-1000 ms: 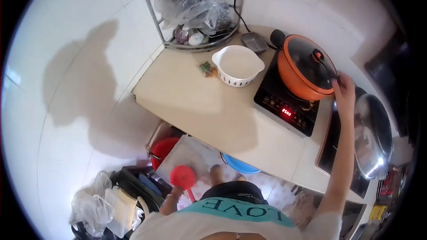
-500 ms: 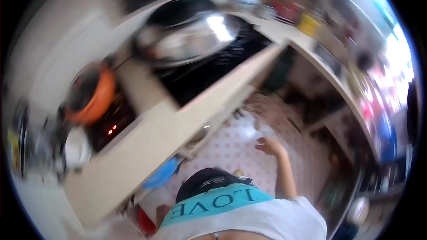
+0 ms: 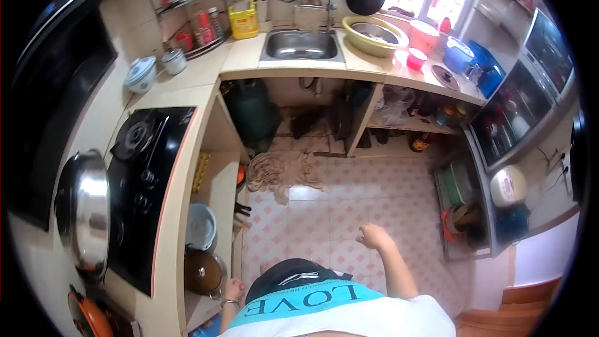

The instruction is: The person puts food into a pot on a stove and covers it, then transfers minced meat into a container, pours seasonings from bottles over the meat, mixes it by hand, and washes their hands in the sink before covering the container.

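Over the tiled floor [image 3: 337, 206], my right hand [image 3: 375, 237] is held out in front of me, its fingers loosely bent and apart with nothing in them. My left hand [image 3: 234, 289] is low at my left side, beside the open lower cabinet and close to a metal pot [image 3: 204, 273] there. Its fingers are too small and partly hidden to tell whether they hold anything; no red dipper shows. The orange pot [image 3: 90, 315] is at the bottom left edge.
A black gas hob [image 3: 146, 181] and a large lidded steel pan [image 3: 87, 212] are on the left counter. The sink [image 3: 302, 45] is ahead, with a yellow-green basin [image 3: 374, 37] to its right. A cloth [image 3: 281, 171] lies on the floor. A glass-door cabinet [image 3: 515, 109] stands at right.
The view has swung right from the induction cooker to the sink side. My right hand has left the orange pot's lid. The red dipper, in my left hand a second ago, is out of sight.
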Demonstrator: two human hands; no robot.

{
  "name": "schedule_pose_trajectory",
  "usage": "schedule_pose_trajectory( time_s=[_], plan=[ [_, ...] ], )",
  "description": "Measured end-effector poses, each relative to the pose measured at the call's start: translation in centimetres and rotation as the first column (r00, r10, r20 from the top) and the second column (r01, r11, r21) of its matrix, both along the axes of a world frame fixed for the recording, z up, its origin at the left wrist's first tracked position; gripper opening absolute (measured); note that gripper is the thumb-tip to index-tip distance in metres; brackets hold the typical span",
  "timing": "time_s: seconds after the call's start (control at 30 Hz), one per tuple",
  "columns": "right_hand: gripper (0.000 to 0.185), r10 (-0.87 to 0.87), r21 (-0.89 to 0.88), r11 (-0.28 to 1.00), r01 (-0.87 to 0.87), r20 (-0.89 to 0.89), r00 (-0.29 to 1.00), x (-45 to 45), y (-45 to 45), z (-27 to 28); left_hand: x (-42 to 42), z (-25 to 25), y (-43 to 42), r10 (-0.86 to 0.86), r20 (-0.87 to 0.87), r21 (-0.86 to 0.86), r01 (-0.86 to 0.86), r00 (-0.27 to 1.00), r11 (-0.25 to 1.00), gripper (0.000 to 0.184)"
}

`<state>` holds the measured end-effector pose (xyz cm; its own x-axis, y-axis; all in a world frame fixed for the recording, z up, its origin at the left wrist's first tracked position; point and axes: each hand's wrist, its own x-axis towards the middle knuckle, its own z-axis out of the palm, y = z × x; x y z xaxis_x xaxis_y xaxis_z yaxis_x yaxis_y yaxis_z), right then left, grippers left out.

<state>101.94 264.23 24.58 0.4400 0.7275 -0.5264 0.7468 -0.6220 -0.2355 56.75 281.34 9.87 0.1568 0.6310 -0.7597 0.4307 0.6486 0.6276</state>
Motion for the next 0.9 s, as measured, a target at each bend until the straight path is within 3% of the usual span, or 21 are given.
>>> schedule_pose_trajectory(
  time_s=[0.07, 0.17, 0.23, 0.27, 0.33, 0.37, 0.5, 0.57, 0.6, 0.63, 0.67, 0.73, 0.8, 0.87, 0.9],
  plan=[
    [0.040, -0.052, -0.022, 0.998, 0.051, -0.002, 0.999, 1.6, 0.3, -0.8, 4.3, 1.1, 3.1, 0.003, -0.072, 0.015, -0.002, 0.997, 1.000, 0.020],
    [0.040, -0.102, -0.044, 0.994, 0.100, -0.038, 0.994, 3.4, 2.2, -2.6, 5.8, -5.7, 8.1, -0.257, -0.163, 0.120, 0.278, 0.952, 0.953, 0.020],
    [0.043, -0.147, -0.037, 0.989, 0.144, -0.115, 0.982, 4.3, 4.5, -3.1, 7.9, -6.6, 11.1, -0.456, -0.328, 0.114, 0.514, 0.827, 0.850, 0.019],
    [0.045, -0.157, -0.065, 0.987, 0.149, -0.144, 0.977, 4.7, 5.7, -3.0, 8.3, -6.8, 12.3, -0.541, -0.407, 0.091, 0.622, 0.736, 0.778, 0.020],
    [0.045, -0.197, -0.089, 0.979, 0.184, -0.177, 0.964, 6.6, 8.5, -1.9, 5.9, -14.9, 17.9, -0.774, -0.423, 0.354, 0.872, 0.471, 0.337, 0.021],
    [0.045, -0.219, -0.108, 0.974, 0.201, -0.192, 0.957, 7.8, 9.5, -1.2, 7.1, -15.1, 20.5, -0.794, -0.466, 0.335, 0.909, 0.390, 0.249, 0.021],
    [0.048, -0.422, 0.102, 0.892, 0.440, -0.160, 0.892, 15.0, 12.8, 2.0, 16.5, -15.7, 28.2, -0.790, -0.609, 0.246, 0.963, 0.069, -0.106, 0.022],
    [0.056, -0.492, 0.200, 0.857, 0.474, 0.050, 0.869, 18.1, 13.9, 2.5, 22.1, -14.2, 32.0, -0.745, -0.655, 0.089, 0.966, -0.128, -0.244, 0.022],
    [0.070, -0.506, 0.310, 0.838, 0.449, 0.135, 0.852, 19.5, 14.2, 2.2, 27.4, -7.6, 33.7, -0.715, -0.653, -0.038, 0.953, -0.252, -0.301, 0.021],
    [0.080, -0.532, 0.379, 0.804, 0.458, 0.114, 0.839, 21.4, 15.1, 3.7, 29.8, -8.0, 35.7, -0.852, -0.437, -0.004, 0.947, 0.288, 0.322, 0.020],
    [0.087, -0.522, 0.486, 0.768, 0.417, 0.097, 0.847, 23.8, 15.5, 3.9, 32.3, -8.3, 37.6, -0.514, -0.220, 0.032, 0.532, 0.829, 0.846, 0.020],
    [0.093, -0.578, 0.625, 0.648, 0.436, 0.029, 0.816, 29.6, 16.3, 4.3, 37.3, -7.5, 40.7, -0.512, -0.012, 0.296, 0.492, 0.859, 0.818, 0.020],
    [0.090, -0.596, 0.706, 0.619, 0.344, 0.137, 0.791, 36.1, 16.9, 5.0, 42.9, -2.1, 40.4, -0.447, 0.044, 0.362, 0.403, 0.893, 0.841, 0.021],
    [0.074, -0.641, 0.797, 0.542, 0.266, 0.187, 0.745, 43.0, 17.9, 5.9, 47.1, 3.0, 39.1, -0.420, 0.060, 0.382, 0.368, 0.905, 0.848, 0.023],
    [0.062, -0.672, 0.875, 0.417, 0.245, 0.116, 0.731, 46.1, 19.0, 7.3, 48.9, 4.8, 38.7, -0.427, 0.048, 0.374, 0.380, 0.903, 0.846, 0.025]
  ],
)
